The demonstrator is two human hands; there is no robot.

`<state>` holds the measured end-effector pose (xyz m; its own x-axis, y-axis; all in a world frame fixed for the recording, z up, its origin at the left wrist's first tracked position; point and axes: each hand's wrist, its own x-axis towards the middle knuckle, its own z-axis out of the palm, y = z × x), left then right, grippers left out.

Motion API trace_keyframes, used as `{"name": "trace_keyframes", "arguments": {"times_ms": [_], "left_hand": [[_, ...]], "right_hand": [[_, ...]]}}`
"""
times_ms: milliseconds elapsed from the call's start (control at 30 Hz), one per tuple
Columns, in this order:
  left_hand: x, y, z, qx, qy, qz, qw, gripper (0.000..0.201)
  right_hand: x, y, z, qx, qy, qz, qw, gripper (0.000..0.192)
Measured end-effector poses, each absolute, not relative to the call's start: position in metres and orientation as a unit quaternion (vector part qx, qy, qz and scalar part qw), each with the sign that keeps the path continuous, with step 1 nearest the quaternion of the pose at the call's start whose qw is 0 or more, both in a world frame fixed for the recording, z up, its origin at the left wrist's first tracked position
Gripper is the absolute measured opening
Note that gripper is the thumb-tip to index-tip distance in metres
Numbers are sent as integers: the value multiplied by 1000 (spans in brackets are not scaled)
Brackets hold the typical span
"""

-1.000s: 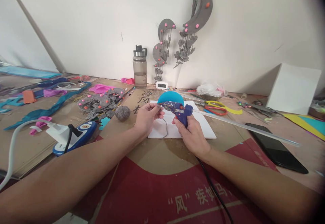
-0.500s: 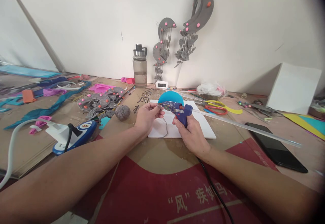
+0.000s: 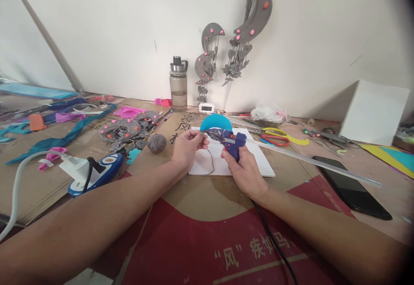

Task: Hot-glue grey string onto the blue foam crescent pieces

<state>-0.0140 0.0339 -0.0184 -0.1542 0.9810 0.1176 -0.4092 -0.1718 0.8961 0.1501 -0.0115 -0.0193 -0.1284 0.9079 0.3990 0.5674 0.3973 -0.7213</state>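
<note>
My right hand (image 3: 247,170) is wrapped round the handle of a blue hot glue gun (image 3: 231,142), its nozzle pointing left. A long clear glue stick (image 3: 310,160) sticks out of the gun's back end. At the nozzle tip, my left hand (image 3: 187,149) pinches a strand of grey yarn (image 3: 212,164), which hangs down in a curve. Fingers hide the strand's end. Beneath both hands lies a white board (image 3: 255,158), and a blue round piece (image 3: 216,122) shows behind the gun. The ball of grey yarn (image 3: 157,143) rests left of my left hand.
A water bottle (image 3: 178,84) and a small digital clock (image 3: 206,108) stand by the wall. Scissors (image 3: 274,138) and a phone (image 3: 351,186) lie to the right. On the left are a power strip (image 3: 97,173) and grey felt pieces (image 3: 126,127). A black cord (image 3: 273,239) trails toward me.
Hardly anything differs. The glue gun has shifted very slightly to the right, and the blue round piece shows slightly higher and further left. Both hands keep their grips.
</note>
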Motion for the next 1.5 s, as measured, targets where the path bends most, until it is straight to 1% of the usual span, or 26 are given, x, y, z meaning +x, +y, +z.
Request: {"name": "trace_keyframes", "arguments": {"times_ms": [633, 1233, 1500], "left_hand": [[-15, 36, -19, 381, 357, 661, 539, 10], [-16, 37, -21, 391, 359, 651, 543, 10], [-16, 35, -19, 387, 349, 661, 540, 11]], "right_hand": [[151, -10, -22, -496, -719, 207, 441, 37], [150, -10, -22, -499, -724, 209, 429, 34], [150, -10, -22, -497, -723, 209, 433, 36]]}}
